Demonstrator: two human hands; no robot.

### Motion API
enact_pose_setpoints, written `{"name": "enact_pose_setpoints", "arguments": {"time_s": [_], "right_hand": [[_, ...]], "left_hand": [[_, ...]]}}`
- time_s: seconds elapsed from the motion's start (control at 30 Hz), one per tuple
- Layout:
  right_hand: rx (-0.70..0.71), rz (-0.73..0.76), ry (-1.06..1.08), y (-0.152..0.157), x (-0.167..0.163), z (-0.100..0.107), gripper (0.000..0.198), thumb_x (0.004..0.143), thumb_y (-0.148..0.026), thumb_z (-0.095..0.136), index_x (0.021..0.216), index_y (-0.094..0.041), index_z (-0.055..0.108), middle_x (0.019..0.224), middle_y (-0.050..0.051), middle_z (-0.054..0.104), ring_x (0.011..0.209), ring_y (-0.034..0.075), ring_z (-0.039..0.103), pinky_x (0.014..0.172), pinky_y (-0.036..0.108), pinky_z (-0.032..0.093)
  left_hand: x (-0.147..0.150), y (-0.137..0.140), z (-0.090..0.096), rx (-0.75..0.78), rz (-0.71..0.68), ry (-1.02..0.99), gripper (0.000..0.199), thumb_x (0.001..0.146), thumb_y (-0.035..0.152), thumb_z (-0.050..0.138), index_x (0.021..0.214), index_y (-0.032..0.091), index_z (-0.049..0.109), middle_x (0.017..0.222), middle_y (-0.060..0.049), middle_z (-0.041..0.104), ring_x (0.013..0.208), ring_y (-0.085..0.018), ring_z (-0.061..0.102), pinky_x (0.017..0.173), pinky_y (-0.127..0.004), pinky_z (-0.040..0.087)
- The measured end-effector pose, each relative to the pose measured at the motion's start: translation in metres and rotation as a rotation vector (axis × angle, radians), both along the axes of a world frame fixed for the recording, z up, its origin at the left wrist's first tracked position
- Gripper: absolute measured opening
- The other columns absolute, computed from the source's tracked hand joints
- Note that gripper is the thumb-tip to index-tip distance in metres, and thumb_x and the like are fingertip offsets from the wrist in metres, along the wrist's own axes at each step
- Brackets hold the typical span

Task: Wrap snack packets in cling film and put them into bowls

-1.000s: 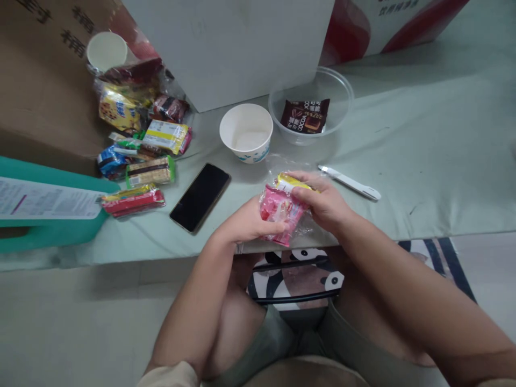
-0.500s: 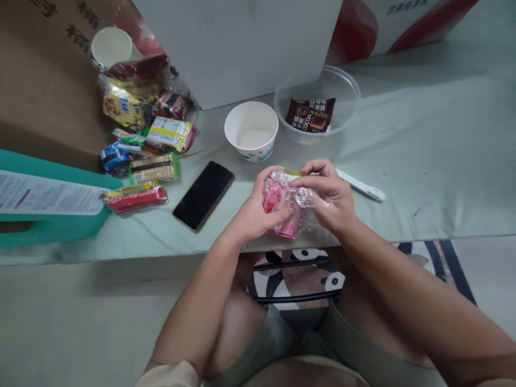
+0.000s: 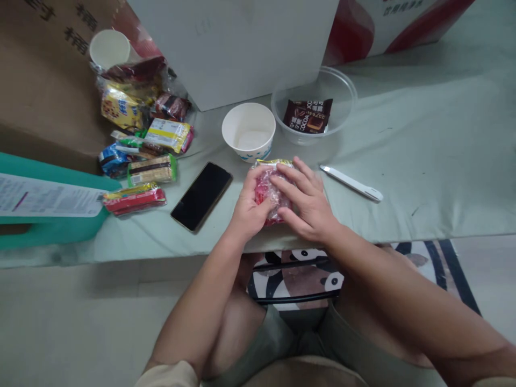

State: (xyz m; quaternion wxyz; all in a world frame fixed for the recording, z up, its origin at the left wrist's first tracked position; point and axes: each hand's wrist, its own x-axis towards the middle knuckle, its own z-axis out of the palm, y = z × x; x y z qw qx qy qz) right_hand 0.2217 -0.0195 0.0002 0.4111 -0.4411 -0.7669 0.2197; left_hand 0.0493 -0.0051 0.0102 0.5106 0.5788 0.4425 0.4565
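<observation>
A pink snack packet (image 3: pixel 263 188) in crinkled clear plastic lies between my hands near the table's front edge. My left hand (image 3: pixel 246 208) is closed around its left side, with the thumb across the front. My right hand (image 3: pixel 309 207) rests over the packet's right part, fingers stretched and spread against the clear plastic. A strip of yellow shows along the packet's top edge. Right of my right hand lies a white utility knife (image 3: pixel 351 183). Just behind the packet stands a white paper bowl (image 3: pixel 249 131); its inside holds nothing I can see.
A clear plastic bowl (image 3: pixel 353 107) holds a brown cocoa snack packet (image 3: pixel 308 116). Left of my hands lies a black phone (image 3: pixel 201 197). Farther left are several wrapped snacks (image 3: pixel 152 170), a paper cup (image 3: pixel 109 49) and a green jug (image 3: pixel 60 231). Cardboard boxes (image 3: pixel 237 48) line the back.
My right hand has moved left onto the packet, its fingers going from pinching loose clear plastic to spread out. The packet has shifted slightly left. More of the utility knife shows.
</observation>
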Motion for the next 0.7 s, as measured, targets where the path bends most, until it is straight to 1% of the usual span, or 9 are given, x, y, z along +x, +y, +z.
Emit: {"name": "enact_pose_setpoints", "arguments": {"time_s": [0.07,0.17,0.27,0.33,0.4,0.53,0.57,0.63,0.7], "right_hand": [[-0.006,0.031,0.024,0.002,0.0,0.002,0.055,0.088,-0.059,0.063,0.137,-0.035,0.065,0.151,0.004,0.059,0.153,0.037,0.037,0.125,0.063,0.028],[-0.021,0.038,0.091,0.007,0.001,0.004,0.033,0.095,-0.044,0.057,0.124,-0.033,0.07,0.138,0.005,0.067,0.144,0.032,0.049,0.122,0.061,0.035],[-0.02,-0.041,0.124,0.011,0.002,0.005,0.021,0.095,-0.039,0.059,0.108,-0.031,0.072,0.116,0.007,0.072,0.121,0.029,0.061,0.111,0.057,0.045],[-0.006,-0.137,0.136,0.011,0.001,0.005,0.018,0.09,-0.041,0.066,0.104,-0.03,0.071,0.107,0.008,0.069,0.108,0.028,0.062,0.102,0.053,0.049],[0.0,-0.188,0.159,0.01,0.001,0.006,0.019,0.088,-0.041,0.069,0.103,-0.028,0.07,0.104,0.008,0.066,0.102,0.027,0.061,0.096,0.05,0.05],[0.04,-0.186,0.175,0.011,0.019,0.013,0.015,0.095,-0.032,0.056,0.105,-0.027,0.066,0.108,0.009,0.065,0.106,0.027,0.061,0.098,0.049,0.048],[0.048,-0.228,0.144,0.012,0.028,0.015,0.017,0.095,-0.029,0.053,0.105,-0.027,0.066,0.109,0.009,0.066,0.108,0.027,0.061,0.099,0.05,0.047],[0.018,-0.379,0.023,0.015,0.052,0.014,0.02,0.09,-0.027,0.055,0.107,-0.026,0.065,0.106,0.01,0.067,0.106,0.029,0.061,0.099,0.051,0.046],[-0.081,-0.516,-0.149,0.016,0.077,0.01,0.027,0.084,-0.03,0.06,0.11,-0.023,0.065,0.103,0.012,0.067,0.099,0.031,0.061,0.093,0.051,0.047]], "left_hand": [[0.0,0.0,0.002,-0.03,0.019,0.0,0.041,0.083,0.041,0.073,0.12,0.028,0.062,0.132,-0.005,0.064,0.128,-0.026,0.059,0.114,-0.038,0.042],[0.0,0.001,0.005,-0.044,0.053,0.013,0.027,0.087,0.041,0.069,0.109,0.027,0.065,0.123,-0.004,0.068,0.118,-0.024,0.062,0.109,-0.036,0.044],[-0.001,0.001,0.008,0.012,-0.038,0.064,0.023,0.089,0.042,0.067,0.105,0.026,0.067,0.117,-0.004,0.07,0.112,-0.023,0.063,0.106,-0.035,0.045],[-0.001,0.001,0.01,0.04,-0.13,0.131,0.028,0.084,0.043,0.074,0.104,0.025,0.067,0.111,-0.004,0.071,0.105,-0.023,0.064,0.101,-0.035,0.047],[-0.001,0.001,0.011,0.049,-0.175,0.178,0.031,0.081,0.043,0.078,0.103,0.025,0.066,0.106,-0.003,0.071,0.099,-0.022,0.064,0.096,-0.034,0.048],[0.001,-0.001,0.013,0.047,-0.106,0.174,0.022,0.09,0.044,0.069,0.101,0.025,0.068,0.105,-0.004,0.072,0.098,-0.021,0.064,0.095,-0.033,0.048],[0.0,-0.001,0.013,0.04,-0.072,0.171,0.022,0.092,0.045,0.068,0.1,0.025,0.068,0.106,-0.004,0.071,0.098,-0.021,0.064,0.095,-0.032,0.048],[-0.002,-0.002,0.015,0.032,-0.026,0.167,0.022,0.092,0.046,0.067,0.099,0.026,0.068,0.106,-0.004,0.07,0.098,-0.021,0.063,0.095,-0.032,0.048],[-0.006,-0.003,0.016,0.038,-0.007,0.157,0.02,0.094,0.046,0.066,0.099,0.026,0.066,0.105,-0.003,0.069,0.096,-0.02,0.061,0.093,-0.032,0.048]]}}
